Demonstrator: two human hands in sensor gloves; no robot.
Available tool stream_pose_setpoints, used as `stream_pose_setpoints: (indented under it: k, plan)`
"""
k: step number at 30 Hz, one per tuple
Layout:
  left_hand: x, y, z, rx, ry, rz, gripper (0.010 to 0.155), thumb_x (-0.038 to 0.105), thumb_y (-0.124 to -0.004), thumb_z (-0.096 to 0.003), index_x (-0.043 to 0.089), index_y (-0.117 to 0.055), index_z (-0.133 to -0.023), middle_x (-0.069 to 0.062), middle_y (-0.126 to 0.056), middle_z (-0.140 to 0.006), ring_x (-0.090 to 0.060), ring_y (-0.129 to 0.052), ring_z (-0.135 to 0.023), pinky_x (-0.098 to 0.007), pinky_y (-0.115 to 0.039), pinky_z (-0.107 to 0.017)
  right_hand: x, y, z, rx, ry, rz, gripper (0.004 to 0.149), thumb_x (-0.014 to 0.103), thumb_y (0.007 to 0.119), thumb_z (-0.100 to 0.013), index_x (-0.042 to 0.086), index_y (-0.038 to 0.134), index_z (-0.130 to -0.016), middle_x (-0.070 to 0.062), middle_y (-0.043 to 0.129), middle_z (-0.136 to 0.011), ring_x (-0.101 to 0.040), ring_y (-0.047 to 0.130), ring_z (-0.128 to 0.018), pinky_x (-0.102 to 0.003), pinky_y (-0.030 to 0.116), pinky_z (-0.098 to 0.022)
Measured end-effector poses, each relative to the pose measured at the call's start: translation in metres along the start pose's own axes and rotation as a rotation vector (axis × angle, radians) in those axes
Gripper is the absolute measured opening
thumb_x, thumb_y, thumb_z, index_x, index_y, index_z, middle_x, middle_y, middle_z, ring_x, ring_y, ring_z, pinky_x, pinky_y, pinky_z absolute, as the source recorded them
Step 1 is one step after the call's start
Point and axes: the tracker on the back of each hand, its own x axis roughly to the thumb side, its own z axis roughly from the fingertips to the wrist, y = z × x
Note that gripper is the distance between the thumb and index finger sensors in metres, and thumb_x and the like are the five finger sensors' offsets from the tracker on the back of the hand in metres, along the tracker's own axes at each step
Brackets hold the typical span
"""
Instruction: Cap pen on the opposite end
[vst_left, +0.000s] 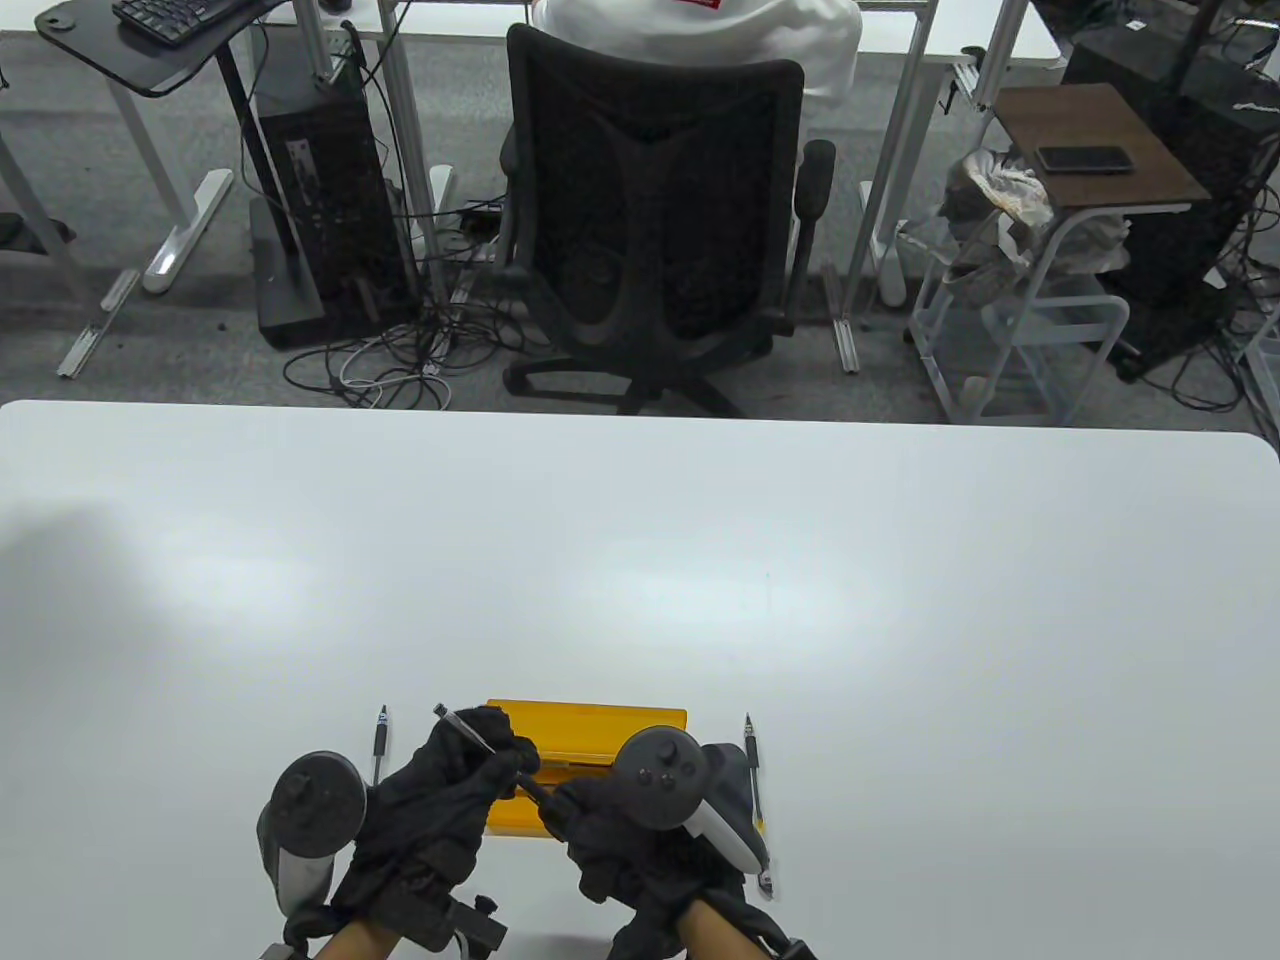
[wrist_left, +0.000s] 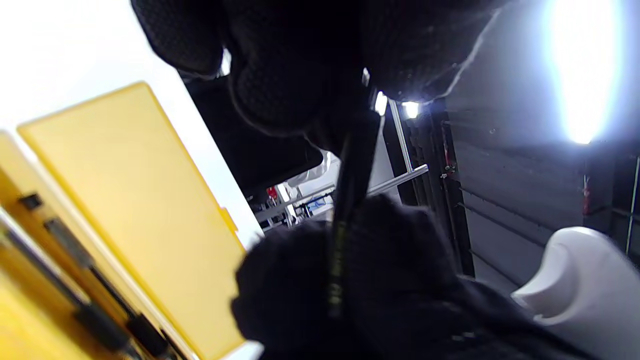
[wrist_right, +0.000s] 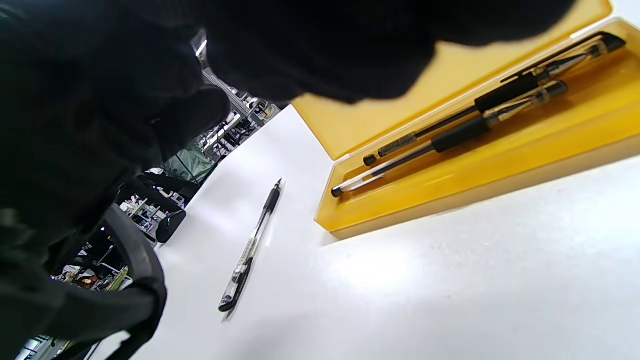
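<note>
A pen (vst_left: 468, 728) with a clear barrel and black grip is held slantwise just above the open yellow pen case (vst_left: 600, 725). My left hand (vst_left: 500, 750) grips its upper-left part, with the dark end sticking out past the fingers. My right hand (vst_left: 565, 805) grips the lower-right end. In the left wrist view the pen (wrist_left: 350, 200) runs from my left fingers (wrist_left: 290, 90) down into my right glove (wrist_left: 380, 280). The gloves hide the cap, so I cannot tell where it sits.
Two pens (wrist_right: 465, 125) lie in the case's tray (wrist_right: 450, 185). One pen (vst_left: 381, 745) lies on the white table left of the case, another (vst_left: 752, 770) right of it. An office chair (vst_left: 660, 220) stands beyond the table's far edge.
</note>
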Motion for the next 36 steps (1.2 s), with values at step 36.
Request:
stream_pose_setpoints:
  k: [36]
  plan:
    - [0.009,0.020,0.003,0.009,-0.223,-0.587,0.049,0.031,-0.083,-0.0521,0.010,-0.079,-0.097,-0.015,-0.095,-0.077,-0.035,-0.083,-0.068,-0.070,-0.048,-0.069,-0.026,-0.043,0.013,-0.365,0.069,0.063,0.044,0.028,0.074,-0.043,0.022,0.085,-0.085,-0.008,0.096,-0.067,-0.020,0.100,-0.047,-0.039,0.086,-0.037]
